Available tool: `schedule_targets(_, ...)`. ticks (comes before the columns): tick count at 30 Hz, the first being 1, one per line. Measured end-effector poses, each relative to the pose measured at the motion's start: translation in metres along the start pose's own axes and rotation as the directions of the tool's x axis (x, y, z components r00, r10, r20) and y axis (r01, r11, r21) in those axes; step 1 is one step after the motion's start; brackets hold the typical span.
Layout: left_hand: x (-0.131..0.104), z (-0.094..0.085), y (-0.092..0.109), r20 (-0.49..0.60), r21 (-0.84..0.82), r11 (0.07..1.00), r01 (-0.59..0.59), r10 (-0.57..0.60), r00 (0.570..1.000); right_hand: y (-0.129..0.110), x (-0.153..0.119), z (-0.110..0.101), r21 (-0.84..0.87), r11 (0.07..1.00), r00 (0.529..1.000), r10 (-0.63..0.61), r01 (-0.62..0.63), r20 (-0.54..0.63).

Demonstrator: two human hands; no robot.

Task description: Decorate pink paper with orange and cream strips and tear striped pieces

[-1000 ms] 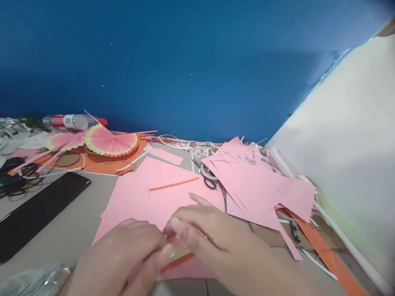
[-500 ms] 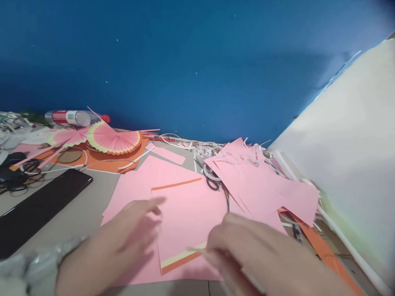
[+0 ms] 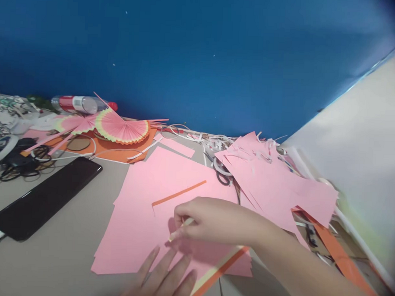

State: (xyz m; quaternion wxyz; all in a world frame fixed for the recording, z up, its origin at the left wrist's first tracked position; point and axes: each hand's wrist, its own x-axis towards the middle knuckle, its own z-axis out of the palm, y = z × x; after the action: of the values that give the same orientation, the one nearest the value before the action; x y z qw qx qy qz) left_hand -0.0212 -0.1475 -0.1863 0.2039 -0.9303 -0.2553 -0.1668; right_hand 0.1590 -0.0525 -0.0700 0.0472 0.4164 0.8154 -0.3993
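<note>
My right hand (image 3: 195,219) is closed around a thin, pale stick-like piece (image 3: 186,223), its tip pointing down toward the pink paper; its exact kind I cannot make out. Below it my left hand (image 3: 169,272) lies with fingers spread near the front edge of the paper, partly cut off by the frame. Under both hands is a pink sheet with an orange strip (image 3: 179,193) along its far edge and a yellow and orange band (image 3: 221,272) along its near edge. It rests on larger pink sheets (image 3: 130,223), and my right forearm covers part of it.
A black phone (image 3: 48,196) lies at left, with cables behind it. Pleated pink paper fans (image 3: 123,127) and a plastic bottle (image 3: 79,104) are at the back left. Dark-handled scissors (image 3: 223,178) lie beside piled pink sheets (image 3: 277,185). A blue wall (image 3: 187,65) rises behind.
My right hand has moved left and up over the paper with the pale piece. My left hand has moved down to the near edge, and the banded sheet has turned, its near end swinging right.
</note>
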Motion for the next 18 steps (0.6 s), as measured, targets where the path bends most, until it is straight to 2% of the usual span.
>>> schedule_targets(1, 0.000, 0.000, -0.002, 0.039, -0.015, 0.999, 0.050, -0.050, 0.998, 0.002, 0.013, 0.003, 0.062, 0.998, 0.997, 0.024, -0.028, 0.073)
schedule_targets(3, -0.001, 0.002, -0.004, 0.110, -0.025, 0.991, 0.131, -0.128, 0.986, 0.005, 0.034, 0.005, 0.153, 0.986, 0.991, 0.045, -0.064, 0.125)
schedule_targets(4, -0.003, 0.004, -0.002, 0.128, -0.021, 0.989, 0.149, -0.145, 0.981, 0.007, 0.041, 0.005, 0.164, 0.984, 0.992, 0.055, -0.073, 0.110)
schedule_targets(6, -0.006, 0.008, 0.005, 0.091, -0.002, 0.991, 0.135, -0.134, 0.987, 0.008, 0.049, 0.006, 0.162, 0.982, 0.994, 0.081, -0.092, 0.077)
schedule_targets(8, -0.008, 0.011, 0.012, 0.014, 0.002, 0.994, 0.112, -0.112, 0.994, 0.009, 0.051, 0.008, 0.161, 0.979, 0.991, 0.117, -0.127, 0.070)
schedule_targets(10, -0.010, 0.011, 0.014, -0.018, -0.029, 0.991, 0.130, -0.130, 0.991, 0.010, 0.050, 0.013, 0.181, 0.968, 0.984, 0.160, -0.172, 0.079)
schedule_targets(14, -0.018, 0.007, -0.005, 0.101, -0.067, 0.989, 0.133, -0.126, 0.987, 0.016, 0.044, 0.028, 0.268, 0.946, 0.983, 0.183, -0.184, 0.029)
schedule_targets(16, -0.027, 0.006, -0.015, 0.113, -0.076, 0.988, 0.135, -0.126, 0.986, 0.019, 0.041, 0.034, 0.294, 0.941, 0.983, 0.181, -0.168, -0.017)
schedule_targets(18, -0.039, 0.006, -0.019, 0.130, -0.101, 0.978, 0.184, -0.170, 0.977, 0.020, 0.039, 0.037, 0.293, 0.941, 0.981, 0.190, -0.172, -0.036)
